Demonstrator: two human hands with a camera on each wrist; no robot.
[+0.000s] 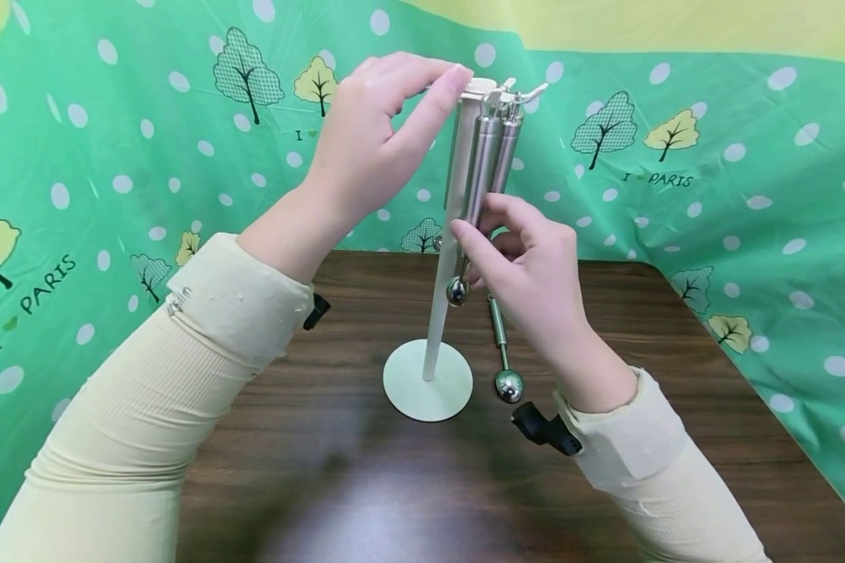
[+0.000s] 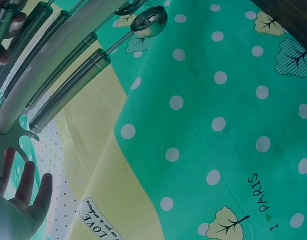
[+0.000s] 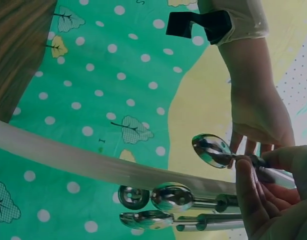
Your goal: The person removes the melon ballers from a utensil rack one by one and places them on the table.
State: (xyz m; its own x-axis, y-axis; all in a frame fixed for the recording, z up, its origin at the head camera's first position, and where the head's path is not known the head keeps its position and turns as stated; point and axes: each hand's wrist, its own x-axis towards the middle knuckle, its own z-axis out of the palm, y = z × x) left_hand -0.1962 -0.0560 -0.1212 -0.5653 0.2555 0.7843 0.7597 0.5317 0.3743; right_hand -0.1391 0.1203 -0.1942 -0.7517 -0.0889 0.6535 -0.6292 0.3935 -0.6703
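Note:
A white rack stand [image 1: 436,313] rises from a round base, with hooks around its top plate. My left hand [image 1: 376,125] rests at that top, thumb tip and index finger touching the plate's edge; its other fingers look straight in the left wrist view. My right hand [image 1: 535,266] pinches a steel scoop [image 3: 212,150] between thumb and fingers. Upright beside the pole, this scoop has its handle top close to the hooks. Other steel scoops [image 2: 71,92] hang from the rack around the pole, bowls down.
On the dark wooden table [image 1: 289,438], another steel scoop [image 1: 509,385] lies right of the base. Green dotted cloth [image 1: 605,203] with tree prints stands behind and at both sides. A black wrist mount [image 1: 545,430] sits at the right sleeve.

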